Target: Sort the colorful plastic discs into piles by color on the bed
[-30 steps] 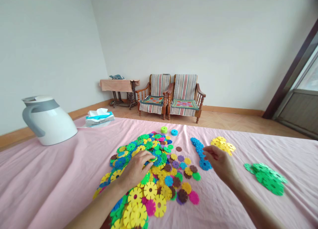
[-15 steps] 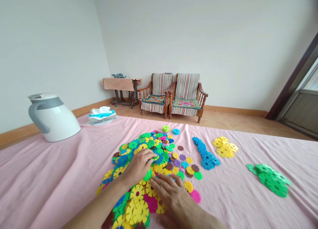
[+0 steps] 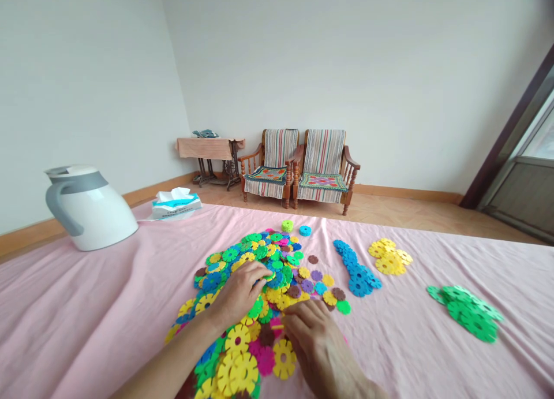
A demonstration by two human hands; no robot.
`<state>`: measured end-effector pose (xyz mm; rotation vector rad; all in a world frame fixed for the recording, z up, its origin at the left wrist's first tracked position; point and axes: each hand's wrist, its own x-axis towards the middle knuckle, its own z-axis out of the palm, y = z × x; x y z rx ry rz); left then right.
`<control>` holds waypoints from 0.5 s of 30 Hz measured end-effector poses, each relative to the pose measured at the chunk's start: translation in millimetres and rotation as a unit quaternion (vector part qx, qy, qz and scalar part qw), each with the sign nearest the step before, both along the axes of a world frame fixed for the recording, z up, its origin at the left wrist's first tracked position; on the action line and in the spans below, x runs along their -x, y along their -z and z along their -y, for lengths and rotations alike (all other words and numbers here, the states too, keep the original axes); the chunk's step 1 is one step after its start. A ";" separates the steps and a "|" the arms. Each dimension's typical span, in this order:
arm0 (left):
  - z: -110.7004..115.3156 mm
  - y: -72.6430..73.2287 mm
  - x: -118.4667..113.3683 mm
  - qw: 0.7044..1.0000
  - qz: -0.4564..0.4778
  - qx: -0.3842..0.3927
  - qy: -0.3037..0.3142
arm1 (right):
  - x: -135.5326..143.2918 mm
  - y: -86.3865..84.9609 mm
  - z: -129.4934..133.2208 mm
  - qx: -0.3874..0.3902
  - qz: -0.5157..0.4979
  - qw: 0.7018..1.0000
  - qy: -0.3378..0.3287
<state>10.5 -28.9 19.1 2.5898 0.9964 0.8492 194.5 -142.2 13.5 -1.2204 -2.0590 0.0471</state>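
Note:
A large mixed pile of notched plastic discs (image 3: 238,338) in green, yellow, blue, pink, brown and purple lies on the pink cloth. My left hand (image 3: 244,286) rests over the pile's middle, fingers bent together at green and yellow discs; what it pinches is too small to tell. My right hand (image 3: 314,332) is at the pile's right edge, fingers curled down, with the thin edge of a yellow disc (image 3: 277,327) showing at its fingertips. Further right lie a blue group (image 3: 359,275), a yellow group (image 3: 389,257) and a green group of discs (image 3: 470,313).
A white and grey jug (image 3: 93,208) and a tissue box (image 3: 175,204) stand on the cloth (image 3: 407,353) at the left. Small lime (image 3: 287,226) and light blue stacks (image 3: 305,230) sit behind the pile. Two wooden armchairs (image 3: 322,162) and a small table (image 3: 205,149) are beyond.
My right hand has shifted slightly right and its fingers have curled around a yellow disc, uncovering brown and yellow discs. My left hand stays nearly in place.

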 end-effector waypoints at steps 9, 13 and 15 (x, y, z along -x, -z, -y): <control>-1.5 -0.8 0.1 1.000 0.006 -0.003 0.002 | -152.1 -1.1 -51.2 0.086 -0.304 0.882 0.350; -2.6 0.8 0.7 1.000 0.009 -0.005 0.004 | -213.8 18.8 -56.7 0.083 -0.358 0.829 0.421; -2.7 1.0 0.9 1.000 0.008 -0.007 0.005 | -225.4 25.9 -55.7 0.076 -0.391 0.819 0.412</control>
